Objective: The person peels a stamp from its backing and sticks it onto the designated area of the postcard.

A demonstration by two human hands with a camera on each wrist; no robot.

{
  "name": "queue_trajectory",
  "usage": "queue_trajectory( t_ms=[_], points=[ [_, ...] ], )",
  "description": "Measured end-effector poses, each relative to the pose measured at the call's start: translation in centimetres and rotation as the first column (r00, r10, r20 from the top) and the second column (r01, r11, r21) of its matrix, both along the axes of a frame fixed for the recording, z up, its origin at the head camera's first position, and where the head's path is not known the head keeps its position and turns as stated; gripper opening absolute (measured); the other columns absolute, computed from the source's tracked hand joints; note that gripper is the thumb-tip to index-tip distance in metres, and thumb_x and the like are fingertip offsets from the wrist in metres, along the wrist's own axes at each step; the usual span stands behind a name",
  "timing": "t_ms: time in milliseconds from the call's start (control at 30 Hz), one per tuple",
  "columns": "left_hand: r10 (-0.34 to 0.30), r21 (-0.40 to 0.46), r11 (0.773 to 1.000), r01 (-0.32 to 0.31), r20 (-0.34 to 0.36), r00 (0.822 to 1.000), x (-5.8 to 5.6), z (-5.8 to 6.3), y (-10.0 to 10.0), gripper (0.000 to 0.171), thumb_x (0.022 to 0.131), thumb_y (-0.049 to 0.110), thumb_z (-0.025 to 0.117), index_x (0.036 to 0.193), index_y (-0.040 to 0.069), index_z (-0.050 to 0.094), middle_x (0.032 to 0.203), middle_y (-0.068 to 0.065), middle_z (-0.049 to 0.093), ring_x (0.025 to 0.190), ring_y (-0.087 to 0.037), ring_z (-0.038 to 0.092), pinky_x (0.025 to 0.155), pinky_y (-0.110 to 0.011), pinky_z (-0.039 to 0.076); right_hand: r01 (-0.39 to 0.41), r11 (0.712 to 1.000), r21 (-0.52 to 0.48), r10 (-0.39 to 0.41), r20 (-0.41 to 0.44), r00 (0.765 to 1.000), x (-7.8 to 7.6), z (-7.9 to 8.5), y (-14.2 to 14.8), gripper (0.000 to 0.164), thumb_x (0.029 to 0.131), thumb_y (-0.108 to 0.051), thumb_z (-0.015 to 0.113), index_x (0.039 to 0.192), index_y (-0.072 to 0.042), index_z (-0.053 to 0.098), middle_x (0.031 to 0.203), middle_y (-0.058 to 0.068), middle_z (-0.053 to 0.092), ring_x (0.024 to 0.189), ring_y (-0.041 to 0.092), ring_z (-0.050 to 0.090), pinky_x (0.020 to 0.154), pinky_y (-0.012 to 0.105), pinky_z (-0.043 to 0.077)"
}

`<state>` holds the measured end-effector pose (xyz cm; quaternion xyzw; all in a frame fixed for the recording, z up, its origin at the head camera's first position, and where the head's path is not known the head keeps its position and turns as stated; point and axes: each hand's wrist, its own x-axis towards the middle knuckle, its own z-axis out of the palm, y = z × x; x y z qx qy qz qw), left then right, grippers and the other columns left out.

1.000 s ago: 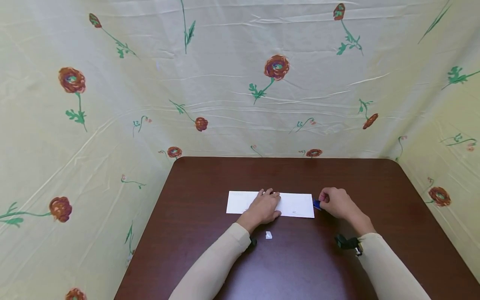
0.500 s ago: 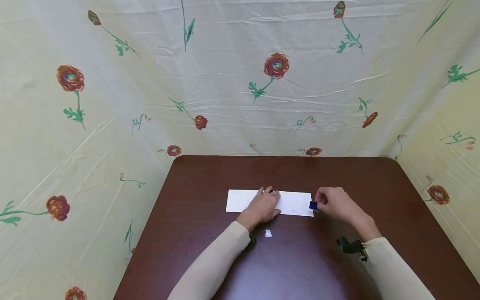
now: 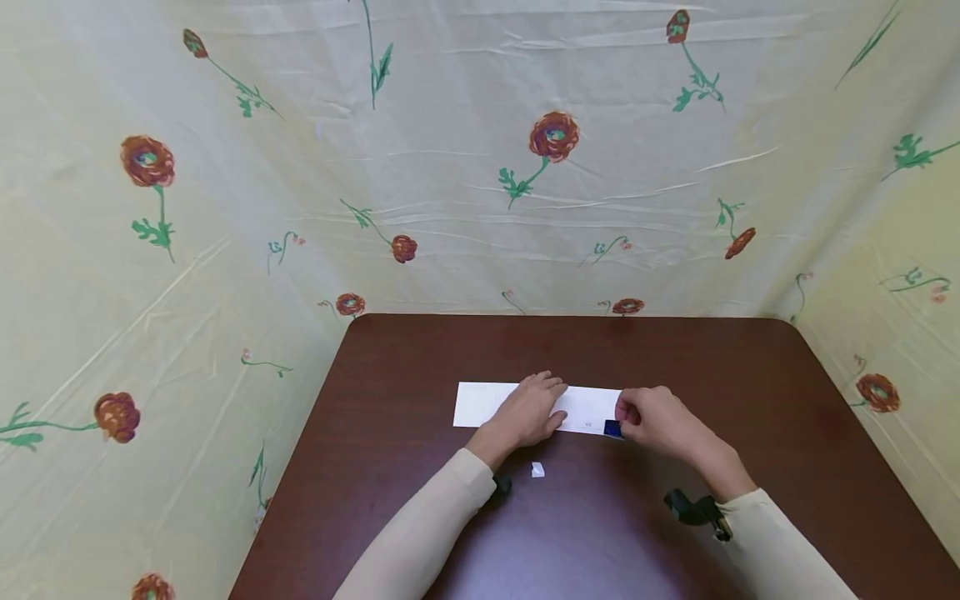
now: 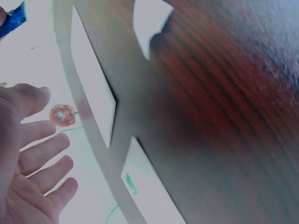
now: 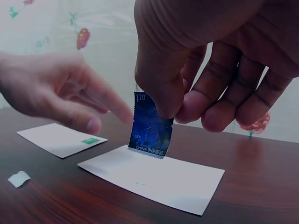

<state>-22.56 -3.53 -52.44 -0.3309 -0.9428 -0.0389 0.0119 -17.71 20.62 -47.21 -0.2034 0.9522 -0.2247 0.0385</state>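
Observation:
My right hand (image 3: 660, 423) pinches a dark blue postage stamp (image 5: 150, 125) between thumb and index finger. The stamp reads 1.20 and CHINA, and stands upright over the right white card (image 5: 161, 182). Its lower edge is close to the card; I cannot tell whether they touch. The left hand (image 3: 525, 412) hovers over the inner ends of the two cards, fingers extended and holding nothing. A second white card (image 5: 56, 140) lies to the left, with a small green patch (image 5: 91, 140) in one corner. Both wrist views show a gap between the cards.
A small white paper scrap (image 3: 537, 470) lies on the dark brown table (image 3: 600, 525), nearer to me than the cards. Flower-patterned cloth (image 3: 450, 167) hangs behind the table and along both sides.
My right hand has moved left with the stamp, from beside the right card to above its near right corner. The left hand has shifted slightly, its thumb now a little farther right.

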Motion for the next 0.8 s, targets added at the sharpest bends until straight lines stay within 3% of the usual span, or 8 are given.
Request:
queue_trajectory(
  t_ms=[167, 367, 633, 800],
  points=[
    [-0.052, 0.131, 0.99, 0.054, -0.022, 0.998, 0.9, 0.9, 0.1, 0.045, 0.099, 0.033, 0.059, 0.138, 0.009, 0.06, 0.138, -0.005, 0.063, 0.136, -0.022, 0.052, 0.114, -0.036, 0.039, -0.012, 1.0, -0.003, 0.012, -0.028, 1.0, 0.2, 0.1, -0.2, 0.014, 0.08, -0.009, 0.076, 0.081, -0.016, 0.064, 0.069, -0.007, 0.056, 0.063, 0.01, 0.049, 0.058, 0.023, 0.045],
    [-0.134, 0.27, 0.956, 0.118, 0.041, 0.99, 2.1, 1.8, 0.6, 0.039, 0.099, 0.034, 0.06, 0.131, 0.011, 0.066, 0.126, 0.0, 0.07, 0.116, -0.013, 0.065, 0.1, -0.028, 0.05, -0.045, 0.999, -0.02, 0.044, -0.067, 0.997, 0.2, -0.1, -0.5, 0.013, 0.08, -0.009, 0.074, 0.079, -0.017, 0.064, 0.068, -0.01, 0.056, 0.061, 0.007, 0.049, 0.058, 0.023, 0.046],
    [-0.187, 0.341, 0.928, 0.147, 0.087, 0.978, 3.0, 1.7, 1.2, 0.028, 0.098, 0.03, 0.063, 0.118, 0.014, 0.074, 0.11, 0.004, 0.076, 0.102, -0.006, 0.07, 0.088, -0.018, 0.052, -0.065, 0.996, -0.062, 0.062, -0.055, 0.997, 0.6, -0.5, -1.2, 0.012, 0.079, -0.007, 0.074, 0.079, -0.017, 0.066, 0.068, -0.011, 0.057, 0.061, 0.005, 0.051, 0.058, 0.022, 0.047],
    [-0.224, 0.377, 0.91, 0.171, 0.102, 0.969, 3.5, 1.3, 1.5, 0.019, 0.096, 0.027, 0.066, 0.108, 0.015, 0.077, 0.096, 0.009, 0.076, 0.079, 0.004, 0.063, 0.072, -0.008, 0.047, -0.071, 0.994, -0.082, 0.069, -0.022, 0.997, 1.0, -0.9, -1.6, 0.013, 0.08, -0.007, 0.074, 0.079, -0.017, 0.066, 0.068, -0.011, 0.057, 0.062, 0.004, 0.051, 0.059, 0.021, 0.048]
  ],
)
